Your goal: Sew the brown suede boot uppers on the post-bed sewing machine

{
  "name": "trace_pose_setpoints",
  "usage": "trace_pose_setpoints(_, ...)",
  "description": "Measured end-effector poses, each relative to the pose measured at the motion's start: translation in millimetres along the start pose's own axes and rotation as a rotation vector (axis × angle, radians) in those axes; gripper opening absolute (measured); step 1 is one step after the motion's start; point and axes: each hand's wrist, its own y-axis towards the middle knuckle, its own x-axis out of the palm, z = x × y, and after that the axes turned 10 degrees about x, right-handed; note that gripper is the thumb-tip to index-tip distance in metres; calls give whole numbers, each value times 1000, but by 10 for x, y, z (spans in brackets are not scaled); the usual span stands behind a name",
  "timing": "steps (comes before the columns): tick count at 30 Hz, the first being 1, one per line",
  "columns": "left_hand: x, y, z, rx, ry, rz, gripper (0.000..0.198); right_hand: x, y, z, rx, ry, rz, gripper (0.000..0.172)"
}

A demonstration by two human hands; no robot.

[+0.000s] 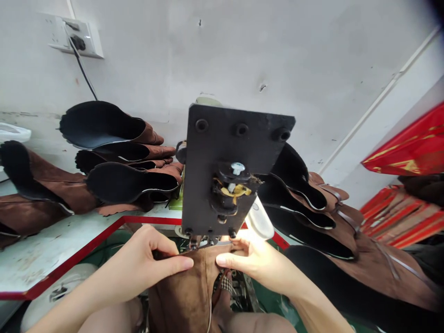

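Observation:
My left hand (145,263) pinches the left edge of a brown suede boot piece (189,291), thumb pressed on top. From the other side my right hand (251,259) grips the same piece, fingers closed on its upper edge. Both hands hold the suede just under the needle area (204,240) of a black sewing machine head (231,173). The suede hangs down toward my lap between my forearms. A bright lamp lights my right hand.
Stacked brown boot uppers with black linings (118,162) lie on the white, red-edged table (55,254) at left. More uppers (312,199) pile at right. Red packaging (409,152) sits far right. A wall socket with a black cable (78,41) is top left.

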Motion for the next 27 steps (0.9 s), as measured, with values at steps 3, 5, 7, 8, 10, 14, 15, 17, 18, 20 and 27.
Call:
trace_pose_setpoints(3,-32,-87,-41,-41,-11,-10,51,37,-31,121,22,116,24,32)
trace_pose_setpoints(5,-40,-158,-99,-87,-8,13,52,80,-62,163,32,151,62,33)
trace_pose_setpoints(7,-44,-237,-183,-114,-3,36,54,125,-86,174,38,176,87,32)
trace_pose_setpoints(8,-45,-279,-233,-117,-4,41,55,151,-94,169,39,184,95,31)
trace_pose_setpoints(10,-41,-368,-342,-115,-25,38,57,214,-98,137,33,207,109,31)
trace_pose_setpoints(14,-13,-552,-560,-113,-55,63,61,386,-79,38,18,298,111,37)
trace_pose_setpoints(15,-8,-592,-605,-108,-56,80,62,433,-70,18,11,314,112,38)
trace_pose_setpoints(17,-12,-653,-667,-106,-70,109,61,519,-45,-6,-5,330,119,40)
trace_pose_setpoints(18,-25,-674,-680,-111,-84,113,61,556,-33,-11,-19,336,129,39)
trace_pose_setpoints(20,-63,-699,-674,-123,-108,134,60,614,-19,-6,-48,350,156,38)
trace_pose_setpoints(27,255,-788,-785,-47,-167,553,20,669,-115,283,-58,376,152,52)
